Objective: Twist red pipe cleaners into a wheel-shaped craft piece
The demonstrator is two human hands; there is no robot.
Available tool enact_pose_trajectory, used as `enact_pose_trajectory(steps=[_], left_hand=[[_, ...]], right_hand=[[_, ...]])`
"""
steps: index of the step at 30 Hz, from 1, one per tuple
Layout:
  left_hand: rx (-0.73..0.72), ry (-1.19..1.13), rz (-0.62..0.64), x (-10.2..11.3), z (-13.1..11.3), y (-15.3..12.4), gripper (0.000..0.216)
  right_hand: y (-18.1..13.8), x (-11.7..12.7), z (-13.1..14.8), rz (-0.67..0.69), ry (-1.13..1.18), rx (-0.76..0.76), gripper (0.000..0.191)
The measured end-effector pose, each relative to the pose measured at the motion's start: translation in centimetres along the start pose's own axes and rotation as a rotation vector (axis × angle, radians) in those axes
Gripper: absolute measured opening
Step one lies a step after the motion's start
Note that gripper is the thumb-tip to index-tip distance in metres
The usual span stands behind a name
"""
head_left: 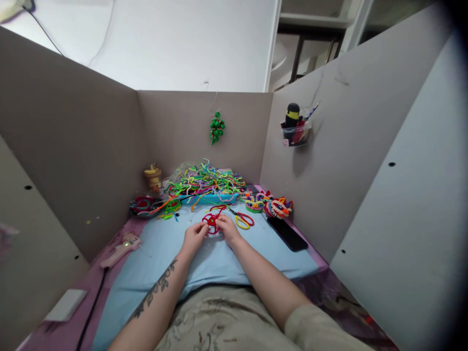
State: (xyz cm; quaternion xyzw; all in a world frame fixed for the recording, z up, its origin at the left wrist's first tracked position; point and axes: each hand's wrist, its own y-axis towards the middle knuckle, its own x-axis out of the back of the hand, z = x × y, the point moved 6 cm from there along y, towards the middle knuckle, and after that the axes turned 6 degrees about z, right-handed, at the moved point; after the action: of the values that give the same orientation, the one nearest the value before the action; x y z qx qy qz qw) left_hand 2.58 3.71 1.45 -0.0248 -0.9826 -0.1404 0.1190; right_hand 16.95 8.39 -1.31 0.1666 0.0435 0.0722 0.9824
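Between my two hands is a red wheel-shaped pipe-cleaner piece (211, 220) with a small green-yellow centre and a loose red end trailing up and right. My left hand (196, 235) pinches its left edge. Fingers of my right hand (227, 228) are closed on its right side. Just right of the piece, scissors (243, 220) with one yellow and one red handle loop lie on the light blue cloth (164, 248). Behind it, a heap of many-coloured pipe cleaners (208, 179) fills a blue tray (212, 199).
A black phone (287, 234) lies at the right, below finished colourful pipe-cleaner pieces (278, 207). On the left are a glue gun (120, 251), a white box (66, 305), a dark bowl (146, 206) and a cup (153, 177). Grey panels (204, 112) enclose the table on three sides.
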Motion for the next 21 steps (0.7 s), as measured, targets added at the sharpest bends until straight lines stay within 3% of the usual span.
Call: enact_pose_trajectory(steps=[11, 21], left_hand=[[0.042, -0.076, -0.032, 0.4, 0.37, 0.13, 0.037], [0.04, -0.065, -0.105, 0.8, 0.61, 0.16, 0.036]], right_hand=[[-0.07, -0.23, -0.36, 0.064, -0.129, 0.117, 0.017], [-0.25, -0.31, 0.45, 0.039, -0.131, 0.115, 0.019]])
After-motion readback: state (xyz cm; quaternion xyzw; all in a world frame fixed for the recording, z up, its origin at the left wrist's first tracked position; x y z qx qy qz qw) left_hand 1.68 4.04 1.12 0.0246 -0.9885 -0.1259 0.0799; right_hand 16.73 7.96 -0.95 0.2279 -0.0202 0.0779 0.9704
